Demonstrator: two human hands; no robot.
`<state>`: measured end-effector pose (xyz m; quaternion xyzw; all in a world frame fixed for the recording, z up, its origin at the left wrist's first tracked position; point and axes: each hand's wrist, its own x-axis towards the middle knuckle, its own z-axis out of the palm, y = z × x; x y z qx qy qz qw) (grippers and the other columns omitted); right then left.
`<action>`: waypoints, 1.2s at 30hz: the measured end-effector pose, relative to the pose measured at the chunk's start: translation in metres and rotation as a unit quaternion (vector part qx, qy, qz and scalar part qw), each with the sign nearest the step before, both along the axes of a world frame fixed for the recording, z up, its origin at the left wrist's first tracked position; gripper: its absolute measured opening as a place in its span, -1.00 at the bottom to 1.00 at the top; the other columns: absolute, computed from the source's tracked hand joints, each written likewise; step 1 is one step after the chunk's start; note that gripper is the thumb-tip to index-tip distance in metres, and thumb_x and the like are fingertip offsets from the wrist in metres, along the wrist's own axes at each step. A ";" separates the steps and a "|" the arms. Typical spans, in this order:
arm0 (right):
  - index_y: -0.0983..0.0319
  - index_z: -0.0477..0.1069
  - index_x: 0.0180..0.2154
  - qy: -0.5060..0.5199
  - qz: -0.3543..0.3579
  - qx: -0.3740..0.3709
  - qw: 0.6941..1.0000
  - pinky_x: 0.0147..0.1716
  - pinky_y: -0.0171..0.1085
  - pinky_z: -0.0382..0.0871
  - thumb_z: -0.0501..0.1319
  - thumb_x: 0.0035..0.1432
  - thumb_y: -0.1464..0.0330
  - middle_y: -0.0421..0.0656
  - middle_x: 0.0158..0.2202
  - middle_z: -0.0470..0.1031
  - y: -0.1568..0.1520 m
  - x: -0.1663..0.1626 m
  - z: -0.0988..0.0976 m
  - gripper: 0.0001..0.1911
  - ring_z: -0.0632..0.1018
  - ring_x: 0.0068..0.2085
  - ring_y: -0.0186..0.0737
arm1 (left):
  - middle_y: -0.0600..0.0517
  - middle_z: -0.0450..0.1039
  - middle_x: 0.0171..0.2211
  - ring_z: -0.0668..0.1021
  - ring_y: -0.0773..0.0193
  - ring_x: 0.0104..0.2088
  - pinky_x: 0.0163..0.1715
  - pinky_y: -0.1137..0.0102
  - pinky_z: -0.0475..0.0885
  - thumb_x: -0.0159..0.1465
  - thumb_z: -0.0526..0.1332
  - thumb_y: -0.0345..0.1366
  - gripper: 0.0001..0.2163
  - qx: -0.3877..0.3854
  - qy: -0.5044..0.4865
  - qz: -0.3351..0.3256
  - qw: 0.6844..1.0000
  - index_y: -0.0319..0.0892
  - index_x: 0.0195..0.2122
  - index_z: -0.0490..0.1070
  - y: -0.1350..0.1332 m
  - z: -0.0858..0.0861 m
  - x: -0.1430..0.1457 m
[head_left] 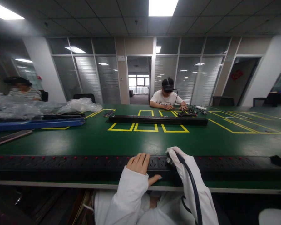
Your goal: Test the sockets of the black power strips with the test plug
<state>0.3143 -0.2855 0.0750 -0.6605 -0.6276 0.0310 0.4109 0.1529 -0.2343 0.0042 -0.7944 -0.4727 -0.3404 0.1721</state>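
Left hand (140,164) lies on a long black strip (61,162) at the counter's (131,142) near edge, its fingers (142,158) together over the top and the thumb on the front face. Right hand (179,159) is covered by a white sleeve, so I cannot tell how its fingers are set. A plug (169,161) with a black cable (192,184) sits at the strip just beside it. Opposite, a person (167,97) sits behind a second strip (158,119).

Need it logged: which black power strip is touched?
The nearest power strip, at the front edge, under the left hand; the farther strip lies untouched.
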 end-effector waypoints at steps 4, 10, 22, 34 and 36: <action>0.25 0.39 -0.19 -0.036 -0.013 0.000 0.999 -0.33 -0.37 0.37 0.02 0.22 0.15 -0.18 -0.29 0.44 0.003 -0.002 0.001 -0.66 0.45 -0.34 -0.45 | -0.17 0.44 -0.06 0.44 -0.04 -0.05 -0.06 0.12 0.24 -0.01 0.17 0.21 -0.29 -0.013 -0.007 0.007 1.000 -0.22 0.03 0.32 -0.001 0.001 0.001; 0.25 0.38 -0.19 -0.094 -0.013 0.005 0.995 -0.28 -0.34 0.38 0.02 0.22 0.14 -0.18 -0.29 0.44 0.005 -0.007 0.003 -0.65 0.46 -0.32 -0.43 | -0.18 0.41 -0.03 0.42 -0.05 -0.03 -0.02 0.04 0.20 0.01 0.16 0.17 -0.34 -0.047 0.017 0.011 0.999 -0.15 0.05 0.30 -0.007 0.009 0.022; 0.26 0.34 -0.11 -0.195 -0.015 -0.006 0.981 -0.26 -0.31 0.38 0.03 0.22 0.18 -0.15 -0.21 0.41 0.008 -0.020 -0.012 -0.66 0.45 -0.27 -0.40 | -0.17 0.40 0.00 0.41 -0.02 -0.02 -0.05 0.12 0.27 -0.03 0.20 0.01 -0.38 -0.059 -0.007 -0.023 0.998 -0.32 -0.01 0.35 -0.005 0.009 0.031; 0.27 0.34 -0.11 -0.270 -0.040 0.009 0.962 -0.19 -0.25 0.36 0.05 0.20 0.17 -0.14 -0.17 0.40 0.014 -0.017 -0.018 -0.65 0.44 -0.21 -0.37 | -0.17 0.43 -0.02 0.45 -0.01 -0.07 -0.11 0.16 0.31 -0.02 0.17 0.04 -0.38 -0.022 0.000 -0.030 0.999 -0.35 -0.03 0.37 0.000 0.004 0.029; 0.26 0.34 -0.11 -0.276 -0.042 0.016 0.960 -0.18 -0.24 0.36 0.05 0.20 0.16 -0.13 -0.16 0.40 0.014 -0.016 -0.020 -0.65 0.44 -0.20 -0.36 | -0.17 0.43 -0.03 0.44 -0.01 -0.06 -0.11 0.17 0.31 -0.01 0.16 0.02 -0.39 -0.012 0.005 -0.032 0.999 -0.35 -0.03 0.37 -0.001 0.004 0.028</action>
